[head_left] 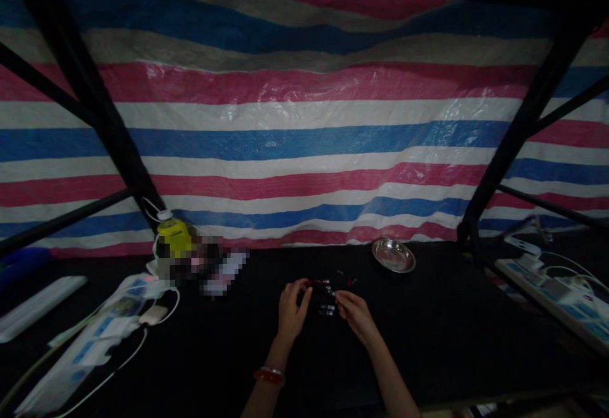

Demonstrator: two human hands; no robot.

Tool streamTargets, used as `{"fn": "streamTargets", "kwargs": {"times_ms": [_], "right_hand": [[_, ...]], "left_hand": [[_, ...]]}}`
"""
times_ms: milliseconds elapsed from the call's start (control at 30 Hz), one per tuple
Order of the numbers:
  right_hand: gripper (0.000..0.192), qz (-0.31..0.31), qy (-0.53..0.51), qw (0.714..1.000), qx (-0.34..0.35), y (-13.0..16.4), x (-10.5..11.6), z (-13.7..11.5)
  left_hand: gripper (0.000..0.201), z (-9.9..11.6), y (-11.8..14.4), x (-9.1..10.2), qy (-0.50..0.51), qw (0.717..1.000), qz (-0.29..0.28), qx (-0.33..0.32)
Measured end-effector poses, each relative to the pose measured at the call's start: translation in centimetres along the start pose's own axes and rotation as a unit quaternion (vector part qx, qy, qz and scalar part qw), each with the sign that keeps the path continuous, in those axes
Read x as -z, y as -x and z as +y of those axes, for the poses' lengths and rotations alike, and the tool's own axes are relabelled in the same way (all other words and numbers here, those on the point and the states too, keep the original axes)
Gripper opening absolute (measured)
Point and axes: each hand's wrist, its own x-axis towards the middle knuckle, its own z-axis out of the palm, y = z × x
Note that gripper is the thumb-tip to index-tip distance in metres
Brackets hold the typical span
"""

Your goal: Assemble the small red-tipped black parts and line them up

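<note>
My left hand (291,309) and my right hand (354,314) meet over a dark tabletop (428,329), close to a cluster of small parts (326,291) with red and silvery bits. The left hand's fingers curl around a small dark piece with a red end. The right hand's fingertips pinch at a small piece beside several small metal pieces (327,309). The scene is dim, so I cannot make out what the pieces are. A red bracelet (270,376) sits on my left wrist.
A round metal dish (393,255) lies behind and to the right. A yellow bottle (174,235) stands at the back left by power strips (80,348) and white cables. More power strips (556,291) lie right. Black frame bars (523,120) and a striped tarp (304,126) rise behind.
</note>
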Motion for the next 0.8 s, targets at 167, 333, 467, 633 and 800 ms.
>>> {"fn": "streamTargets", "kwargs": {"times_ms": [167,333,467,633,800], "right_hand": [[0.037,-0.002,0.019,1.0,0.019,0.0,0.0,0.3],[0.039,0.002,0.049,0.999,0.024,0.0,0.1,0.6],[0.041,-0.003,0.078,0.997,0.03,-0.3,0.2,1.0],[0.049,0.032,0.095,0.991,0.085,-1.1,1.2,1.6],[0.054,0.136,0.224,0.946,0.189,-1.2,2.3,1.6]], "left_hand": [[0.027,0.1,0.1,-0.2,-0.045,0.998,-0.033,-0.037],[0.024,0.5,0.2,-0.1,-0.066,0.996,-0.051,-0.035],[0.024,0.8,0.2,0.1,-0.069,0.995,-0.058,-0.033],[0.028,-0.2,-0.3,-0.2,-0.057,0.998,-0.038,0.012],[0.031,-1.6,-0.6,-0.7,-0.09,0.992,-0.016,0.088]]}}
